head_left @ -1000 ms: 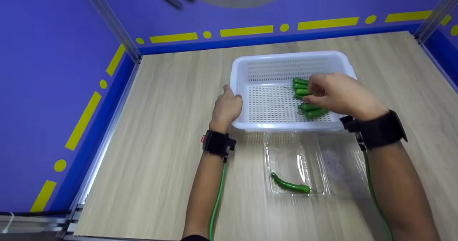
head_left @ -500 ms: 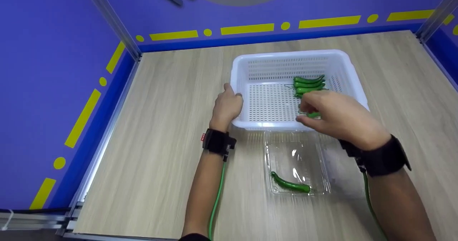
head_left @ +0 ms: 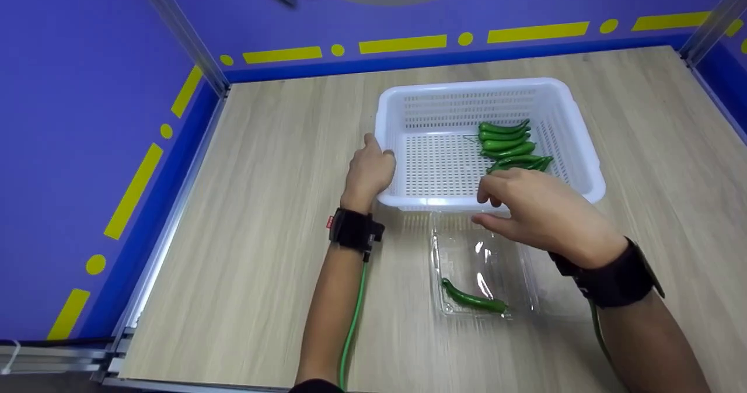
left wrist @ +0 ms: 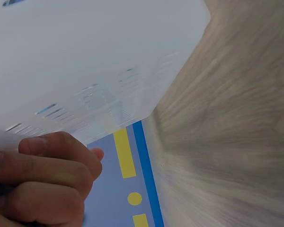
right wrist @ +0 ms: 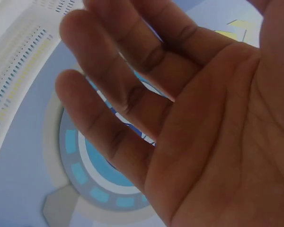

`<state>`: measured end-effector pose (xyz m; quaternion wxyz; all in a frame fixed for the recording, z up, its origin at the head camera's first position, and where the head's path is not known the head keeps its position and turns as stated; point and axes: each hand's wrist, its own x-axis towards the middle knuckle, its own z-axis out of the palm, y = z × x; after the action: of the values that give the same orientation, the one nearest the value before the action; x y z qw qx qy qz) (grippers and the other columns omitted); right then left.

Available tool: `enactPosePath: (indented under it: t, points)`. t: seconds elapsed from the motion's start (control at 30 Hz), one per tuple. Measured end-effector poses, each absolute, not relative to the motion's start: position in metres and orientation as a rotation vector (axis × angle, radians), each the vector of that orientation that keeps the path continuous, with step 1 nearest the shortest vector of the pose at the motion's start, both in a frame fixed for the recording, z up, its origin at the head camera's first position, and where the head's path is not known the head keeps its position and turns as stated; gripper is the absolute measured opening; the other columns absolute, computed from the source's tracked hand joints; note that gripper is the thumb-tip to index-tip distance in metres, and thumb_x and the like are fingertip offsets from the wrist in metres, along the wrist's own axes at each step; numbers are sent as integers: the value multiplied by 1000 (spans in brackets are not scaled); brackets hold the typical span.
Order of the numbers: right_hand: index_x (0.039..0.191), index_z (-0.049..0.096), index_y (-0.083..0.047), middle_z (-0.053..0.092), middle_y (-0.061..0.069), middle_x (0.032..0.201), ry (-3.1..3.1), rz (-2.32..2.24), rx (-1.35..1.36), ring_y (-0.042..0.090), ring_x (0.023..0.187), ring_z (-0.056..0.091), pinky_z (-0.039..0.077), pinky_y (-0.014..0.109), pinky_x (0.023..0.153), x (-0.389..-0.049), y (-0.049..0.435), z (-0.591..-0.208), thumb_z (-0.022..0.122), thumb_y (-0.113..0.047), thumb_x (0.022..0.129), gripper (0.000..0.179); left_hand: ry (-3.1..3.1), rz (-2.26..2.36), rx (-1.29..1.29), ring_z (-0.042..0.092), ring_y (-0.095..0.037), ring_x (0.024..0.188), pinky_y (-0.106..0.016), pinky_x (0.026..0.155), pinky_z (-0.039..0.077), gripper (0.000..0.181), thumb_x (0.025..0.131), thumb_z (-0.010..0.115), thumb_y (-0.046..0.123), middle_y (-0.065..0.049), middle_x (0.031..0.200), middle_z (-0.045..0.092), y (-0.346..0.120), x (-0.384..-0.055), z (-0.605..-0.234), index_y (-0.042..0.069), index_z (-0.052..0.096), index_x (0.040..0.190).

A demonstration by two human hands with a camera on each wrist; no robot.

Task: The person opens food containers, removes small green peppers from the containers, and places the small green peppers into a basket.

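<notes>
My left hand [head_left: 370,171] grips the left rim of a white perforated plastic basket [head_left: 429,201]. In the left wrist view its curled fingers [left wrist: 61,165] lie against the basket wall [left wrist: 99,56]. Several green chili peppers [head_left: 506,142] lie on the right side of the basket floor. My right hand [head_left: 540,209] hovers over the basket's front rim, thumb apart from the fingers, and partly covers the nearer peppers. The right wrist view shows its palm [right wrist: 203,137] bare and its visible fingers relaxed. One green chili pepper [head_left: 474,301] lies in a clear plastic box [head_left: 461,253] in front of the basket.
The wooden tabletop [head_left: 262,206] bears the basket and box. Blue-purple panels [head_left: 397,19] with yellow marks stand at the back and sides. A green cable [head_left: 355,323] runs along the left forearm.
My right hand has moved from above the peppers toward the front rim, uncovering more of them. The left hand stays on the basket. The pepper in the clear box has not moved.
</notes>
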<state>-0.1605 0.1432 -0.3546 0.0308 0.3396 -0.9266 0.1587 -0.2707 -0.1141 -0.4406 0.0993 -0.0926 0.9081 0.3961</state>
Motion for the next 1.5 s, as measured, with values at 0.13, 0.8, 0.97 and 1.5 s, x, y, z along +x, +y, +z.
enactPosePath:
  t: [0.13, 0.8, 0.97, 1.5]
  points:
    - [92, 69, -13, 68, -3, 86, -2845, 492, 1099, 13, 75, 60, 50, 36, 68, -157, 140, -358, 81, -28, 86, 20, 2695, 1150, -278, 66, -25, 97, -41, 81, 54, 67, 101, 38, 27, -21, 122, 65, -115, -271, -440, 0, 18, 159]
    - [85, 70, -13, 70, -1, 82, -3040, 354, 1266, 18, 69, 64, 53, 39, 63, -124, 110, -384, 81, -36, 78, 26, 2706, 1162, -285, 67, -25, 94, -40, 79, 54, 68, 102, 40, 29, -18, 117, 66, -114, -271, -438, 2, 19, 160]
    - [75, 64, -15, 62, -6, 71, -3071, 345, 1288, 15, 59, 56, 46, 36, 54, -122, 101, -396, 77, -27, 72, 17, 2733, 1158, -253, 68, -25, 89, -39, 74, 54, 63, 101, 39, 28, -17, 111, 67, -115, -270, -440, -1, 25, 156]
    - [54, 40, -19, 52, -2, 56, -3065, 41, 1216, 20, 55, 52, 47, 42, 55, -114, 83, -419, 82, -26, 67, 44, 2722, 1152, -282, 67, -24, 92, -40, 77, 54, 65, 102, 41, 29, -17, 113, 65, -113, -270, -441, 1, 23, 158]
